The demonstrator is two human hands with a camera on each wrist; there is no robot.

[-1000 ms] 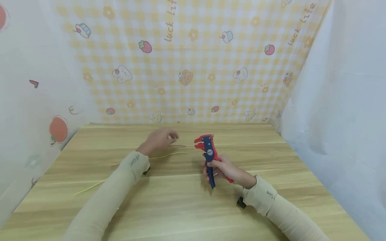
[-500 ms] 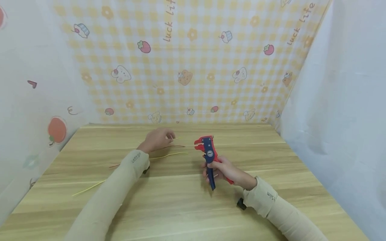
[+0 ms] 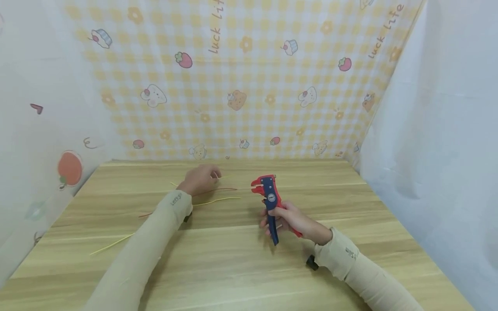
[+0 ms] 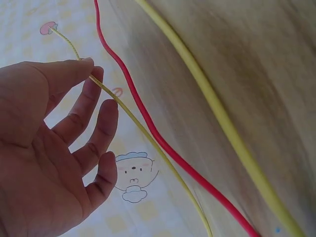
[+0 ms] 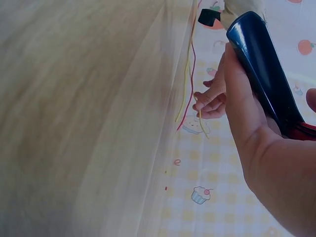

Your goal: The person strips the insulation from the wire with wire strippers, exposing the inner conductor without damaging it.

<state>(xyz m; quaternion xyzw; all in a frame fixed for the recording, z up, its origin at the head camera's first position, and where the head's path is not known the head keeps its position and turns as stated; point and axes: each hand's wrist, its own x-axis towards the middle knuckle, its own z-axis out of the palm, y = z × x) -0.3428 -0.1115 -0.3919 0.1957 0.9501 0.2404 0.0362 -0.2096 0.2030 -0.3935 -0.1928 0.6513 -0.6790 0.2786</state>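
Observation:
My left hand is at the far left of the table, pinching a thin yellow wire between thumb and forefinger. Its other fingers curve loosely, away from the wire. Beneath that wrist run a red wire and another yellow wire, both partly covered by the sleeve. In the left wrist view this second yellow wire looks thicker because it is nearer. My right hand grips the handles of a red and blue wire stripper, its head pointing up and its notched jaws facing left.
The wood-grain table ends at a checked cloth backdrop. White sheets hang at the left and right sides. A small black wrist device sits under the right cuff.
My left hand has moved slightly left with the yellow wire, whose rear end now shows left of the wrist. My right hand keeps the wire stripper in nearly the same place.

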